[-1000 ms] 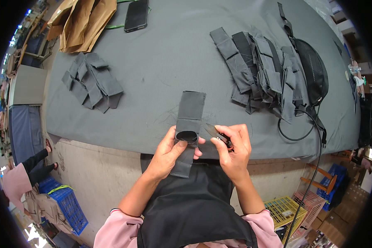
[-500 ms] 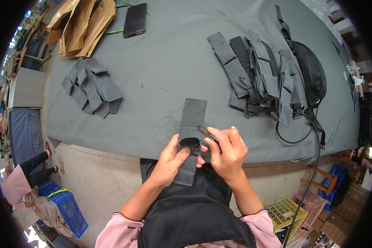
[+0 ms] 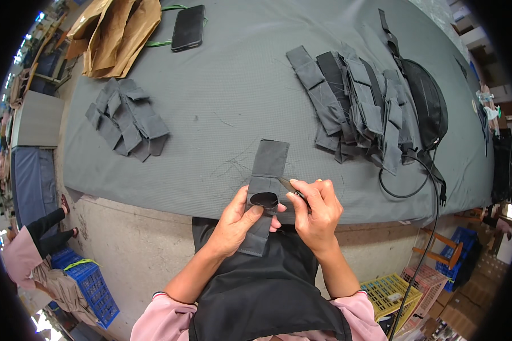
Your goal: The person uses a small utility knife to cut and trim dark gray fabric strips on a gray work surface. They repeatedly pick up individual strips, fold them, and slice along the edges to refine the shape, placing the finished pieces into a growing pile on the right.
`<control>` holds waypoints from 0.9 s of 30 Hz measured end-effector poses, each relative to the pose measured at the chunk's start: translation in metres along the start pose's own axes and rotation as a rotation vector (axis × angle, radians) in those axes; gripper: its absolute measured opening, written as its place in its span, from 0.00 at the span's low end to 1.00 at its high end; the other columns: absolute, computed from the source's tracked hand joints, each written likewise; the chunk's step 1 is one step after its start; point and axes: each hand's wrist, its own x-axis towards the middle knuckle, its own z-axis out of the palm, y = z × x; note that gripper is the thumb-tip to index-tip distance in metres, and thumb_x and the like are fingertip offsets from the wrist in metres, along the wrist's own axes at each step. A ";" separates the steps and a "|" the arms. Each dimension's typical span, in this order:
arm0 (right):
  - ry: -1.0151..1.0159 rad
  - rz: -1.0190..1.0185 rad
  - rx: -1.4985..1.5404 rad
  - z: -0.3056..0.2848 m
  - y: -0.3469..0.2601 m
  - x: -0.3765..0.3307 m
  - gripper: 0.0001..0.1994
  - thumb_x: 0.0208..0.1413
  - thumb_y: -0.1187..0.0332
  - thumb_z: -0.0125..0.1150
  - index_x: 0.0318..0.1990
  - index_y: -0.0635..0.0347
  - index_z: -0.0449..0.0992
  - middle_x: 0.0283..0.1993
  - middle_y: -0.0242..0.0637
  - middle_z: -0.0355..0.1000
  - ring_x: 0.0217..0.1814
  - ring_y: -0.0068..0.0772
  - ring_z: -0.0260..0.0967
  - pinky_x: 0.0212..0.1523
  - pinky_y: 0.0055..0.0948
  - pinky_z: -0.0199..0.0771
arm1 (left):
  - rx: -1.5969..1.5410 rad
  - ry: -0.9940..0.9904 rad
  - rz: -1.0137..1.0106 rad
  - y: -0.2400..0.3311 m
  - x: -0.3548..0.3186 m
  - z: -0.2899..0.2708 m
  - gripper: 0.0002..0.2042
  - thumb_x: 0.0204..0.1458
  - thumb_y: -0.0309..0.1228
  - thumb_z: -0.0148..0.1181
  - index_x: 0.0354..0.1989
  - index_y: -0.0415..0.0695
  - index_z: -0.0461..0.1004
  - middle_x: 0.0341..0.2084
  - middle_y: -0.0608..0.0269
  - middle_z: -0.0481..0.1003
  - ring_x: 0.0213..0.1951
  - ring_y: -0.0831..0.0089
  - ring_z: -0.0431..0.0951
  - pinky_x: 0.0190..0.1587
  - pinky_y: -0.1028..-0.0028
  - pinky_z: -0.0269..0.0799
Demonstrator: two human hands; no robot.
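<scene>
My left hand is closed on a grey fabric strip at the table's near edge, thumb on the front and fingertips showing past its right side. Midway along the strip, a pocket gapes in a dark oval. My right hand grips small dark thread snips, mostly hidden by the fingers; their tip meets the strip's right edge at a seam above the pocket. Loose threads lie just left of the strip. Similar strips form a small pile at left and a larger pile at right.
A brown paper bag and a black phone lie at the far left of the grey-covered table. Right of the larger pile is a black waist bag with a cable. Plastic crates stand below right.
The strip's upper end has tilted slightly right. My right hand and the snips have shifted a little down and right, with the tip still at the strip's edge.
</scene>
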 end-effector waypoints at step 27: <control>-0.109 -0.050 0.167 0.008 -0.002 0.003 0.21 0.32 0.84 0.63 0.40 0.58 0.76 0.29 0.33 0.67 0.25 0.32 0.65 0.25 0.29 0.66 | 0.320 -0.041 -0.099 0.007 -0.008 0.002 0.27 0.59 0.32 0.50 0.64 0.37 0.50 0.40 0.60 0.69 0.33 0.77 0.74 0.38 0.76 0.73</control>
